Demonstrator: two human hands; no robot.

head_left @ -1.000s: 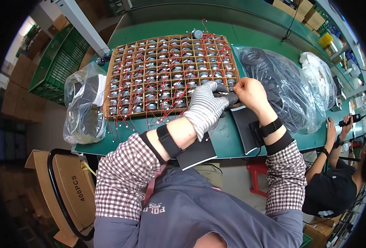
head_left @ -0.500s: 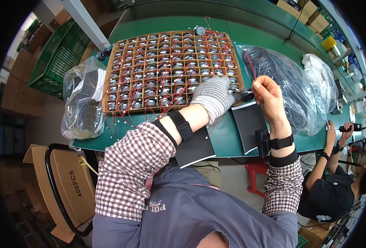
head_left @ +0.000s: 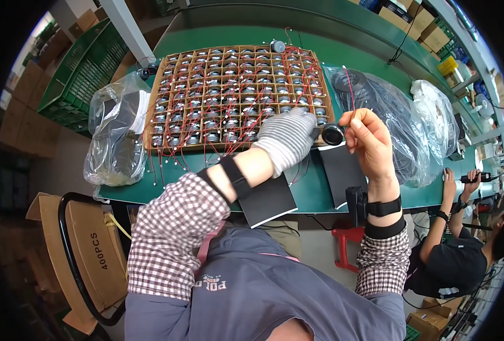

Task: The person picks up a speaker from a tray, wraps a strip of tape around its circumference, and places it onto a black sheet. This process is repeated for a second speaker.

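My left hand [head_left: 289,139], in a grey striped glove, is over the front right part of a divided carton [head_left: 148,128]. Its fingers are drawn together; what they hold, if anything, is hidden. Bare and raised, my right hand [head_left: 371,139] pinches a red wire [head_left: 351,91] between thumb and fingertips, and the wire's small white end stands up above. Between the two hands is a small round black speaker [head_left: 333,134], its dark face turned toward me, close beside my right fingers. Similar speakers with red wires [head_left: 246,99] fill the carton's cells.
Black flat pads [head_left: 268,202] lie at the table's front edge, with another black pad [head_left: 343,176] to the right. Clear plastic bags [head_left: 414,122] cover the right side; a bag [head_left: 115,142] stands left. One speaker [head_left: 277,46] sits behind the carton. A co-worker [head_left: 454,261] is at right.
Both hands have shifted slightly left. The black speaker has turned its round face more toward me, and the red wire now stands more upright above my right hand.
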